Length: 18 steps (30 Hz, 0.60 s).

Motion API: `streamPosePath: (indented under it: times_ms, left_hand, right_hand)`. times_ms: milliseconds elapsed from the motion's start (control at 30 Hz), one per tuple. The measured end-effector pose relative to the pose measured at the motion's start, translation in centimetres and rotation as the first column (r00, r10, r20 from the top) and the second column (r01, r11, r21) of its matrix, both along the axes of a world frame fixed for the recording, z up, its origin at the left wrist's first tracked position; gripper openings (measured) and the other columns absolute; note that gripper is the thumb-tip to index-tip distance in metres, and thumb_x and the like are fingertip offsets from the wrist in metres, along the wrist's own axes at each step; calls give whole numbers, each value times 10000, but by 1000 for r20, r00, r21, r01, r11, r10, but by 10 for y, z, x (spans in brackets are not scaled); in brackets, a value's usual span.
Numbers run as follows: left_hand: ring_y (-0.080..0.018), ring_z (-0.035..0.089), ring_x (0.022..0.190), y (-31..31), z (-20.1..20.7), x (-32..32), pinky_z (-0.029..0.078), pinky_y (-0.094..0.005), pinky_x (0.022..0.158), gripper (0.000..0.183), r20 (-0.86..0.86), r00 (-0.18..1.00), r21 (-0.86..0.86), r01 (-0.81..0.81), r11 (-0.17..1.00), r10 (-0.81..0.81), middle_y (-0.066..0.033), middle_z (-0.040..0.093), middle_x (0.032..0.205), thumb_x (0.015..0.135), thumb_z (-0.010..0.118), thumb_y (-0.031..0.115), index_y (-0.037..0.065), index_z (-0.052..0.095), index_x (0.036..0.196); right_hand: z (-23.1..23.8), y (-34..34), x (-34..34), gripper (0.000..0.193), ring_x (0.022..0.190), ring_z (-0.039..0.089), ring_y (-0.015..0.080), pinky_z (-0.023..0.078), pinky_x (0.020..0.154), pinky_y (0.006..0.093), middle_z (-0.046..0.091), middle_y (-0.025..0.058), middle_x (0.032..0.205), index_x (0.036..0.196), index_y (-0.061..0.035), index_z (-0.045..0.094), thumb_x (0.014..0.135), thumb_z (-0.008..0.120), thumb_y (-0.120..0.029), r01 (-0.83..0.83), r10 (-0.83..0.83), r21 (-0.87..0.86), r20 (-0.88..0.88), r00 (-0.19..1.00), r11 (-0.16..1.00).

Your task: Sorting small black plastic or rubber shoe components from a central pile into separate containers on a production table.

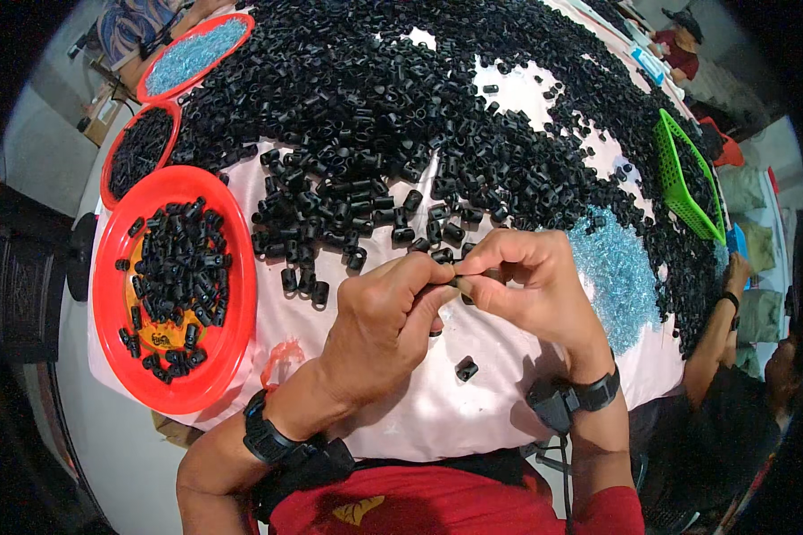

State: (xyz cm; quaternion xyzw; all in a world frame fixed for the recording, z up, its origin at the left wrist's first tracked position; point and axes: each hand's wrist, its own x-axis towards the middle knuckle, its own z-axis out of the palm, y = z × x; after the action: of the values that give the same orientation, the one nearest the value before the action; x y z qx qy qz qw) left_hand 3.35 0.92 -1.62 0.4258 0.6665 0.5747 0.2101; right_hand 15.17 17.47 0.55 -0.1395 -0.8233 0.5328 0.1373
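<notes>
In front of my chest my left hand (375, 323) and my right hand (531, 283) meet fingertip to fingertip. Both are closed in a pinch around a small black piece (458, 280), mostly covered by the fingers. Just beyond them spreads a huge heap of short, hollow black plastic parts (357, 147). One loose black part (466, 368) lies on the pale pink cloth (401, 406) below my right hand. Close to the right wrist is a pile of thin, clear bluish pieces (611, 285).
At left stands a red oval tray (116, 294) holding black parts. Behind it are a red basin of thin black pieces (171, 143) and another of clear bluish ones (244, 20). A green basket (678, 183) sits at right, near another person's arm (712, 343). More people work around the table.
</notes>
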Motion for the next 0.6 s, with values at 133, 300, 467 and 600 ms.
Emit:
streamPosePath:
  times_ms: [133, 300, 467, 600]
  left_hand:
    - [-83, 674, 651, 2, 4, -2, 527, -231, 553, 73, 10, 1000, -57, -4, 998, 4, -69, 711, 796, 958, 642, 7, -32, 686, 1002]
    - [-79, 686, 725, 8, 10, -4, 555, -206, 609, 151, 578, 816, -52, 44, 998, -6, -49, 716, 881, 1002, 642, 96, -20, 673, 1094]
    - [-86, 697, 755, 5, 1, -7, 570, -197, 628, 179, 784, 617, 68, 19, 998, -65, -60, 720, 905, 1005, 651, 107, -33, 671, 1115]
    - [-105, 706, 788, 4, 0, -12, 588, -222, 684, 184, 816, 570, 60, 79, 995, -95, -71, 726, 941, 1017, 637, 117, -15, 654, 1143]
  right_hand:
    - [0, -9, -4, 103, 653, 636, 109, 475, 559, 236, 693, 77, 783, 942, 12, 746, 842, 722, 3, 88, -89, -34, -9, 996, 996]
    - [3, -10, -9, 164, 690, 658, 164, 504, 557, 264, 692, 108, 840, 982, 17, 743, 820, 720, 14, 63, 1, 285, -218, 976, 957]
    - [7, -12, -12, 287, 786, 663, 281, 543, 686, 358, 690, 140, 905, 1048, 23, 736, 764, 756, -12, 19, 110, 498, -228, 967, 867]
    - [2, -9, -13, 358, 810, 654, 288, 528, 724, 363, 683, 137, 921, 1089, 7, 737, 740, 803, -35, 20, 143, 529, -266, 953, 849]
